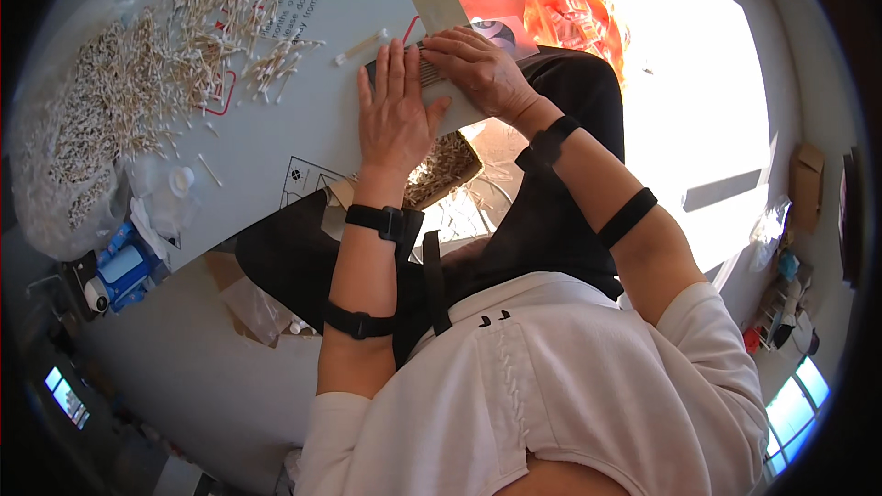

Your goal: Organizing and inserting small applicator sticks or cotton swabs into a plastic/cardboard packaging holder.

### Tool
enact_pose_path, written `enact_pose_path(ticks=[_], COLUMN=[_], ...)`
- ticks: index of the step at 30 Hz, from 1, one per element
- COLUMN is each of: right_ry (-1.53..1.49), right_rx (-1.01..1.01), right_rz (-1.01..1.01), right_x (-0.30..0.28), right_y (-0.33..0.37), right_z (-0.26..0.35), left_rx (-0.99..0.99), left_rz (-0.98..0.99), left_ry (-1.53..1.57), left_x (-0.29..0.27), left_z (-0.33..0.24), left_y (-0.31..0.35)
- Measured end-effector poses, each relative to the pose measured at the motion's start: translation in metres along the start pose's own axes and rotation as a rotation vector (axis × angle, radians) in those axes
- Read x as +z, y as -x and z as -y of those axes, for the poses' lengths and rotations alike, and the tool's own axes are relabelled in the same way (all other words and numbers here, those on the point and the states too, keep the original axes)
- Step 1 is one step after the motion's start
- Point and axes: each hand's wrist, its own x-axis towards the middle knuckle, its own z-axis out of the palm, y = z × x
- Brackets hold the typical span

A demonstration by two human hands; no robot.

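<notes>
Cotton swabs (175, 46) everywhere: a dense heap across the upper left of the grey board (303, 119), thinning out toward the middle, with one stray swab (360, 46) lying apart just left of the hands.

Left hand (395, 115) lies flat, palm down, fingers straight and close together, pressing on a small dark pack of swabs (424, 69) near the board's right edge. Right hand (478, 69) sits on top of the same pack from the right side, fingers curled over its upper edge, touching the left hand's fingertips. Neither hand is lifting it (both just press down, pack stays on the board).

Both forearms carry black straps (377, 220) at wrist and near the elbow.

Round the board:
- clear plastic bag (64, 193) with more swabs at the far left, hanging off the board's edge
- small white cap (181, 180) just below the heap
- blue and white bottle (119, 266) under the board's lower left corner
- orange plastic bag (574, 9) beyond the hands, upper right
- open cardboard box (446, 165) holding swabs, under the board's edge just below the left wrist

Strong sun washes out the floor on the right; no detail readable there.
</notes>
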Motion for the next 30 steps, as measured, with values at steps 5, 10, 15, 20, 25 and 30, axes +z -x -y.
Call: enact_pose_path(ticks=[5,10,15,20,25,30], right_ry=[-0.002,-0.173,0.015,-0.02,-0.084,-0.189], right_rx=[-0.017,0.379,0.236,0.235,0.224,0.609], right_rz=[-0.09,-0.197,-0.044,0.003,-0.062,-0.216], right_x=[0.004,-0.012,-0.017,-0.009,-0.005,-0.022], right_y=[0.002,0.006,0.002,-0.004,-0.003,-0.007], right_z=[0.002,0.015,0.019,0.007,0.005,0.013], left_rx=[-0.012,-0.016,-0.001,0.007,-0.008,-0.033], left_rz=[-0.015,-0.043,-0.079,-0.092,-0.114,-0.125], left_ry=[-0.004,0.0,0.009,0.023,0.04,0.041], left_x=[0.002,0.008,0.011,0.011,0.011,0.016], left_z=[-0.003,0.002,0.002,0.0,-0.002,-0.001], left_y=[-0.001,0.003,0.0,-0.001,-0.002,-0.001])
